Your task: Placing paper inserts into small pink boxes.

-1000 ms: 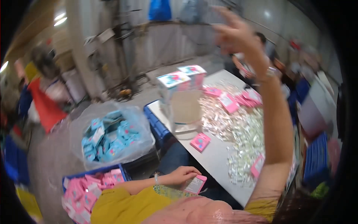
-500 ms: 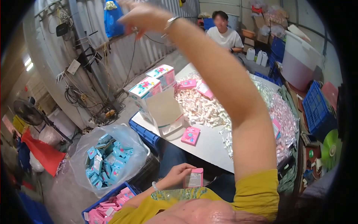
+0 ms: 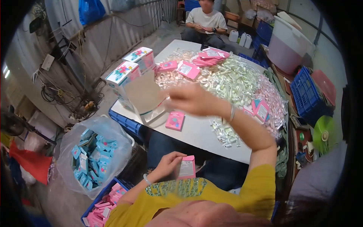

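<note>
My left hand (image 3: 170, 165) grips a small flat pink box (image 3: 188, 167) by its upper left edge, low in front of my body. Above the near part of the table my right hand (image 3: 194, 99) is smeared by motion, so its fingers cannot be read. It passes close to an open-topped carton (image 3: 143, 92) with a bare brown inside. Another pink box (image 3: 174, 121) lies flat on the white table (image 3: 200, 138), just below that hand. Heaps of small wrapped pieces, pale green (image 3: 236, 77), pink (image 3: 278, 100) and peach (image 3: 166, 80), spread across the tabletop.
Two printed cartons (image 3: 123, 72) stand at the table's left edge. Light-blue packets fill a clear bag (image 3: 68, 162) on my left, above a blue crate (image 3: 96, 198) of pink boxes. Across the table sits a person (image 3: 206, 20). A green fan (image 3: 324, 132) is at right.
My right hand has come down from high at the upper left to above the table. The view has shifted, showing more of the pink packets. My left hand still holds its box.
</note>
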Demonstrator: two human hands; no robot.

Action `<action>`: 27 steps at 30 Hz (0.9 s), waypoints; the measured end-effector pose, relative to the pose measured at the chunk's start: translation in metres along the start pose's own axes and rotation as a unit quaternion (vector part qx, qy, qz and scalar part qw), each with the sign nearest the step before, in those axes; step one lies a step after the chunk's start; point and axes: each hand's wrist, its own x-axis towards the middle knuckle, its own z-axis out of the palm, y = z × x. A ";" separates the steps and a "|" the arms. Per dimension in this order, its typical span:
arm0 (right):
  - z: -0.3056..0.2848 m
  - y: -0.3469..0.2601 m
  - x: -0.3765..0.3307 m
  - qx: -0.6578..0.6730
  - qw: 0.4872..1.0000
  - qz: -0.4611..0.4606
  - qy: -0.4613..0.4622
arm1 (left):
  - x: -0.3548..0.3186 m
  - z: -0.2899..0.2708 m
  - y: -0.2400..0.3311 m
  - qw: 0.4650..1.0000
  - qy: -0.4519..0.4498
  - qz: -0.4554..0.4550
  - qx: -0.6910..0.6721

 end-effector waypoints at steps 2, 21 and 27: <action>0.050 0.036 -0.062 0.010 0.999 0.029 0.011 | 0.005 0.004 0.003 1.000 -0.005 0.000 0.012; 0.200 0.028 -0.209 0.360 0.852 0.332 0.185 | 0.014 0.018 0.006 0.998 -0.025 0.016 0.056; 0.161 0.049 -0.180 0.077 0.979 0.164 0.093 | 0.011 0.010 0.003 0.997 0.010 0.015 0.069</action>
